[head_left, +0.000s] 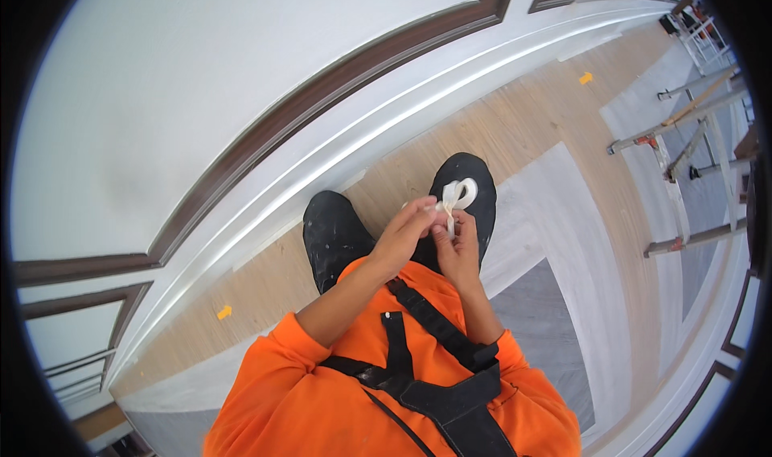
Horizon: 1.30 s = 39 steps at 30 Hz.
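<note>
A narrow roll of white tape (470, 189) is in front of me, above my right knee, with its round hole showing. My left hand (412, 222) reaches in from the left, its fingertips closed at the roll's lower side. Just below it, my right hand (459, 252) pinches by a loose white strip of tape (451, 225) that hangs down from the roll. The two hands nearly touch, and the fingers partly hide where they grip the tape. Under them are my dark trouser knees (338, 232), speckled with pale marks.
A white panelled wall (241, 71) with brown moulding (322, 87) and a white baseboard (434, 87) runs along my left. Wood-look floor (531, 111) and grey patches surround me, marked with orange arrows (586, 77). Metal ladder-like frames (683, 131) stand at the right.
</note>
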{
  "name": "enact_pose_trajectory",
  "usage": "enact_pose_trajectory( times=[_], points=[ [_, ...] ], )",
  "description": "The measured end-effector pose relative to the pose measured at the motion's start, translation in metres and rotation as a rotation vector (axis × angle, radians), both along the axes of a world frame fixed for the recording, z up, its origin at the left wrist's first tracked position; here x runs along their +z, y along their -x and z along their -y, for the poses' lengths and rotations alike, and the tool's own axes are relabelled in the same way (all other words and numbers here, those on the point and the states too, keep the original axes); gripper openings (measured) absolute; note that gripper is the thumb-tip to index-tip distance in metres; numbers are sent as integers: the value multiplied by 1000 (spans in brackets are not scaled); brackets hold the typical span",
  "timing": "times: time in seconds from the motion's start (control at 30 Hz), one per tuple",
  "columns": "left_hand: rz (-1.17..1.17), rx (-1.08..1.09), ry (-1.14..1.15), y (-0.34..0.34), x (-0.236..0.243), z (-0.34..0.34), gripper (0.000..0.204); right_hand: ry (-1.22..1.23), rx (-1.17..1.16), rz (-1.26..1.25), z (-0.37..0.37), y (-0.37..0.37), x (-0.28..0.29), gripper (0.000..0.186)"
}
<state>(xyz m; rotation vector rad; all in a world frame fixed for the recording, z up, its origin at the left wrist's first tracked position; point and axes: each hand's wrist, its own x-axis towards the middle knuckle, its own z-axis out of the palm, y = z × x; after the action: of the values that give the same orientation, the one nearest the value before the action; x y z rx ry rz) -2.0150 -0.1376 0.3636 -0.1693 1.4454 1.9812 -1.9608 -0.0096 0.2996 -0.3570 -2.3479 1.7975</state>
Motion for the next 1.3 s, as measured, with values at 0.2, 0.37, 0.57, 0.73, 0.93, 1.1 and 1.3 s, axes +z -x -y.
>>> enact_pose_trajectory(
  times=[0.2,0.37,0.57,0.73,0.93,1.1,1.3],
  points=[
    [-11,-150,-62,10,-20,52,31,-16,80,126,-10,-4,14,9],
    [-100,258,45,4,-46,43,37,97,283,248,16,-11,25,19],
    [586,320,-347,-27,-90,39,39,-825,658,322,55,-17,42,60],
    [349,149,-17,-44,-119,49,28,-769,1064,434,40,-7,60,52],
    [304,176,-17,-6,-152,68,17,-762,655,127,-63,84,155,35],
    [614,287,-123,17,-169,40,22,-697,137,56,-194,202,154,39],
    [494,471,29,20,-265,43,31,-245,-323,13,-320,364,97,50]
  ],
)
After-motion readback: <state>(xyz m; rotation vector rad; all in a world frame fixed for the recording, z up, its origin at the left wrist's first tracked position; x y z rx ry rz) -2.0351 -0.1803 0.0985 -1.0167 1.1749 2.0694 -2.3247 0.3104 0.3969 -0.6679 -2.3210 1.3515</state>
